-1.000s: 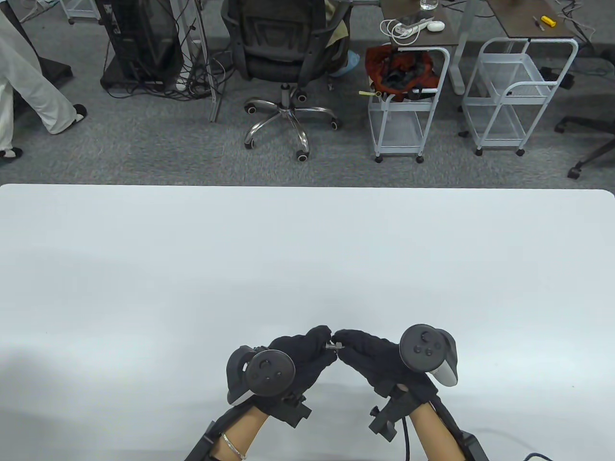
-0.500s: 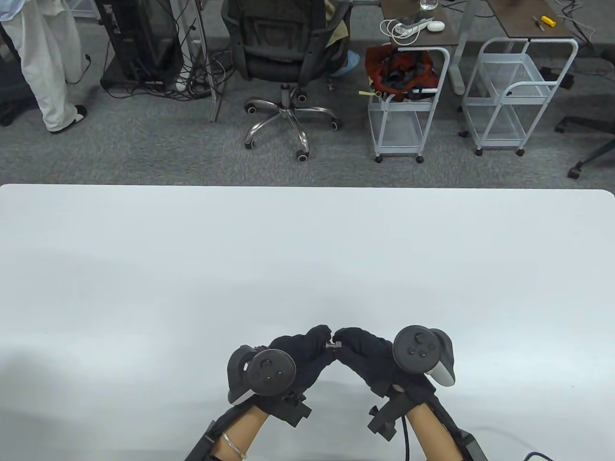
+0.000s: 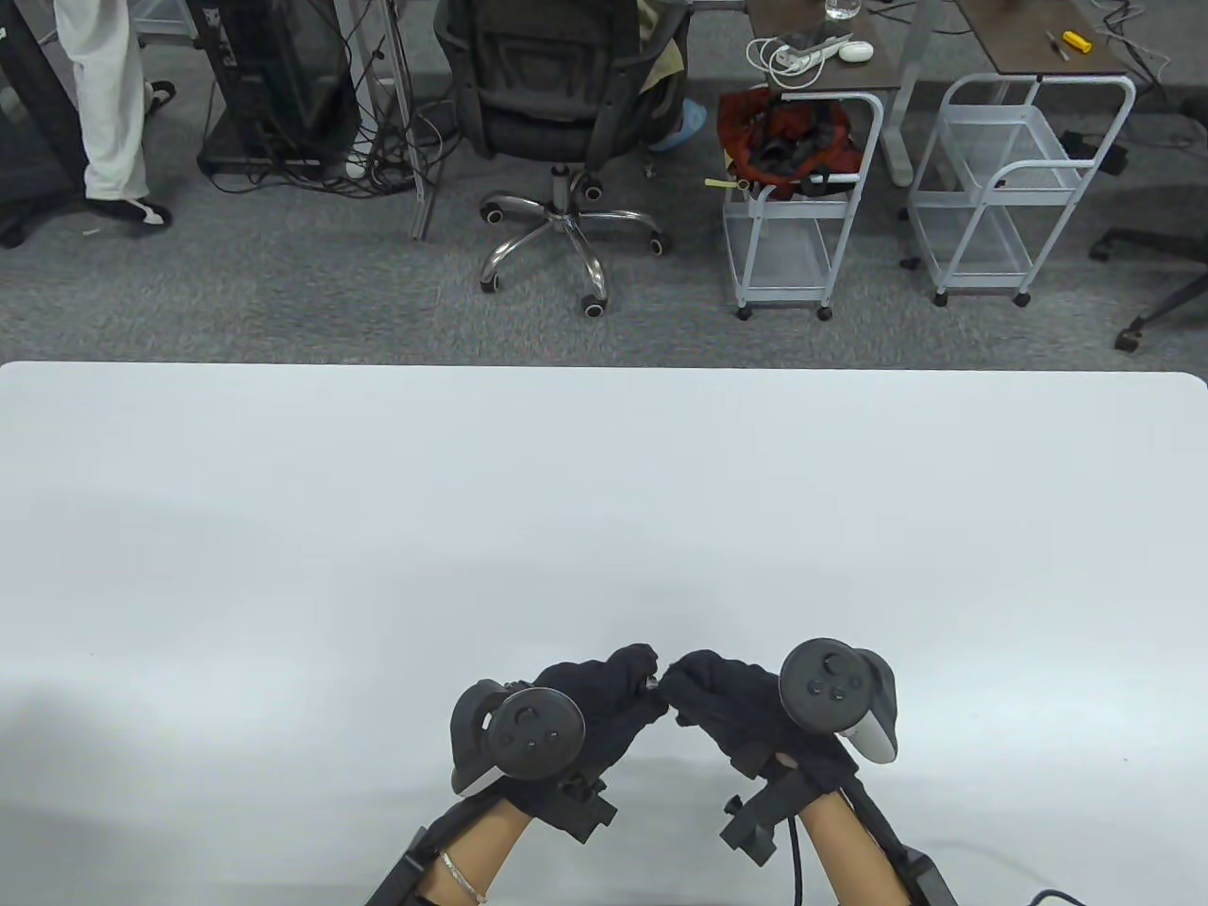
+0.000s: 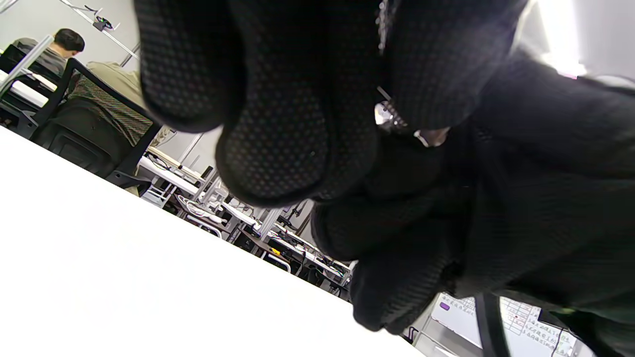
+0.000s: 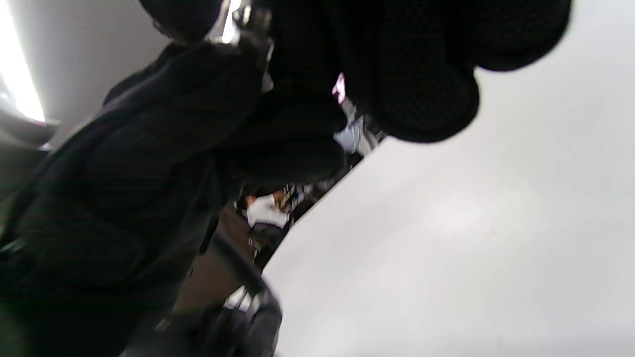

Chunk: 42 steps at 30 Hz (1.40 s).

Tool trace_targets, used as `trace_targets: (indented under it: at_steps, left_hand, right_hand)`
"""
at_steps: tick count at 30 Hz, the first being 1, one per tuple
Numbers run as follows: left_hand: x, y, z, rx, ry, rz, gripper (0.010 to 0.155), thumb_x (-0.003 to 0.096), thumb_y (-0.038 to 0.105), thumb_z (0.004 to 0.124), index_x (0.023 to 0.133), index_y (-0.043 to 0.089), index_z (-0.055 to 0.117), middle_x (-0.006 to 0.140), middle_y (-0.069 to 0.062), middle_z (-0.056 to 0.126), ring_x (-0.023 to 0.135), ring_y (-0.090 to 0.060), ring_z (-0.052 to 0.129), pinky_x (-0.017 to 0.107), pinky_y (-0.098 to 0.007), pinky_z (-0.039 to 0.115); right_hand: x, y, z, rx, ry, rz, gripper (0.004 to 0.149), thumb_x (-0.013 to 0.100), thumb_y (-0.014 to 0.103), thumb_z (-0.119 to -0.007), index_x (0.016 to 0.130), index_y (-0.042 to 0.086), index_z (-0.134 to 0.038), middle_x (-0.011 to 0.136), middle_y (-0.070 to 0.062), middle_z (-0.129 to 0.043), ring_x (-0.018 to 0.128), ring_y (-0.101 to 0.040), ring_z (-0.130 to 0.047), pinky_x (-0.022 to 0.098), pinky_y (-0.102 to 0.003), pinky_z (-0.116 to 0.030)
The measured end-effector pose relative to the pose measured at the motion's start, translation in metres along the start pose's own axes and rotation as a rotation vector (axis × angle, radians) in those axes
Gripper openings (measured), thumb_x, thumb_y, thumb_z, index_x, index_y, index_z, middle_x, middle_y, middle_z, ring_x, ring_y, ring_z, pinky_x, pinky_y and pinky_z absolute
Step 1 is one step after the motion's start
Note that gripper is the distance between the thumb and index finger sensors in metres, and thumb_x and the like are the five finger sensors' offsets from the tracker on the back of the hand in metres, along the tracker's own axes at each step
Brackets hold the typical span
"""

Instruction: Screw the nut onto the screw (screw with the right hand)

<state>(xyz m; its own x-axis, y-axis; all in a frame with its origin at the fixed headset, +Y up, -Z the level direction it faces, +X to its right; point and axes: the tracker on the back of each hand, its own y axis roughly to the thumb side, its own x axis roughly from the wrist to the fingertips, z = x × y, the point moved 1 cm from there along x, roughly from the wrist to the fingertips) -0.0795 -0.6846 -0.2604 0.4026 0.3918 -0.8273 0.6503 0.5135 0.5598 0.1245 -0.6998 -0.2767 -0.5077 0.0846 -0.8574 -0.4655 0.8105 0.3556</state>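
Fingertips of both gloved hands meet above the near edge of the table [image 3: 604, 491]. Those of the left hand [image 3: 590, 708] curl in and pinch the screw [image 3: 650, 681], of which only a small metal glint shows in the gap where the two hands touch. Right hand [image 3: 727, 703] fingers close against the same spot from the other side; from above, the nut is hidden under them.

From the left wrist, the left fingers [image 4: 297, 124] hang in from the top, bunched together, and a bit of shiny threaded metal [image 4: 386, 114] peeks out between them and the right glove just beside it. Whether that bit is screw or nut cannot be told.

From the right wrist, the picture is blurred. The right fingers [image 5: 412, 74] are bent down from the top edge, pressed close to the left glove, and a bright metal piece [image 5: 243, 20] sits at the fingertips near the top. Its shape is too smeared to read.

Each hand carries a tracker on its back, the left one [image 3: 528, 731] and the right one [image 3: 835, 684], both well behind the fingertips. Both hands are held near the table.
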Motion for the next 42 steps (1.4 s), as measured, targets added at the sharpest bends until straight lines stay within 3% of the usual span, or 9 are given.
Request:
trace_targets:
  at_steps: [5,9,14,19,23,29,33,39,42]
  left_hand:
    - [0.0003,0.0007,0.0016,-0.018,-0.016,0.011,0.049,0.0446,0.042,0.084,0.081,0.009,0.086,0.056,0.001,0.113,0.043,-0.011,0.113,0.043,-0.032,0.092]
    - [0.0004,0.0009,0.0012,0.006,-0.004,0.008,0.049,0.044,0.042,0.085,0.08,0.009,0.087,0.055,0.001,0.113,0.041,-0.011,0.113,0.042,-0.032,0.092]
    - [0.0001,0.0046,0.0007,-0.028,-0.013,0.022,0.05,0.0435,0.043,0.085,0.08,0.009,0.087,0.056,0.001,0.113,0.042,-0.011,0.113,0.043,-0.032,0.092]
    - [0.0002,0.0037,0.0006,-0.006,-0.006,0.015,0.05,0.0439,0.042,0.085,0.08,0.008,0.087,0.056,0.002,0.113,0.042,-0.01,0.113,0.042,-0.032,0.092]
    - [0.0007,0.0057,0.0007,-0.052,-0.025,0.028,0.051,0.0437,0.043,0.085,0.081,0.008,0.086,0.057,0.001,0.113,0.043,-0.011,0.113,0.043,-0.032,0.092]
    - [0.0008,0.0043,-0.0011,-0.047,-0.024,0.008,0.051,0.0439,0.042,0.085,0.081,0.008,0.086,0.057,0.0,0.113,0.043,-0.011,0.113,0.042,-0.032,0.092]
    - [0.0011,0.0051,-0.001,-0.083,-0.038,0.023,0.052,0.0433,0.043,0.085,0.082,0.008,0.086,0.058,0.001,0.113,0.044,-0.011,0.113,0.044,-0.032,0.092]
    - [0.0012,0.0047,-0.0019,-0.069,-0.039,0.015,0.051,0.043,0.042,0.086,0.081,0.008,0.087,0.057,0.001,0.113,0.043,-0.011,0.113,0.042,-0.032,0.092]
    - [0.0013,0.0041,-0.0022,-0.098,-0.044,0.017,0.052,0.0431,0.043,0.085,0.081,0.007,0.086,0.057,0.001,0.113,0.043,-0.011,0.113,0.043,-0.032,0.092]
  right_hand:
    - [0.0008,-0.005,0.0006,0.021,-0.208,0.008,0.045,0.06,0.035,-0.063,0.061,0.0,-0.09,0.053,-0.023,-0.1,0.03,-0.029,-0.104,0.03,-0.049,-0.081]
    - [0.0017,-0.0053,-0.0016,0.04,0.029,-0.034,0.053,0.059,0.044,-0.069,0.08,-0.004,-0.079,0.074,-0.03,-0.089,0.051,-0.037,-0.099,0.041,-0.054,-0.076]
    - [-0.0003,-0.0064,0.0021,0.044,-0.225,-0.02,0.046,0.06,0.036,-0.063,0.059,0.0,-0.091,0.05,-0.022,-0.101,0.027,-0.028,-0.105,0.028,-0.048,-0.081]
    - [0.0003,-0.0048,0.0004,0.066,0.049,-0.051,0.052,0.059,0.043,-0.068,0.079,-0.004,-0.078,0.072,-0.029,-0.09,0.05,-0.036,-0.099,0.042,-0.054,-0.075]
    - [-0.0011,-0.0063,0.004,0.042,-0.211,-0.036,0.046,0.06,0.037,-0.062,0.059,0.001,-0.09,0.05,-0.021,-0.101,0.028,-0.027,-0.105,0.029,-0.048,-0.081]
    - [-0.0009,-0.0067,0.0015,0.095,0.043,-0.063,0.053,0.059,0.045,-0.069,0.078,-0.004,-0.078,0.072,-0.029,-0.09,0.05,-0.036,-0.099,0.041,-0.053,-0.076]
    - [-0.0018,-0.007,0.0044,0.061,-0.172,-0.043,0.047,0.06,0.038,-0.062,0.062,0.001,-0.089,0.053,-0.023,-0.1,0.031,-0.029,-0.104,0.031,-0.049,-0.081]
    - [-0.0015,-0.0046,0.0032,0.066,0.071,-0.057,0.052,0.059,0.045,-0.068,0.079,-0.003,-0.078,0.073,-0.029,-0.09,0.051,-0.035,-0.1,0.042,-0.053,-0.076]
    - [-0.0016,-0.0057,0.0051,0.06,-0.124,-0.04,0.047,0.061,0.039,-0.063,0.067,-0.001,-0.087,0.059,-0.024,-0.098,0.036,-0.03,-0.104,0.033,-0.049,-0.08]
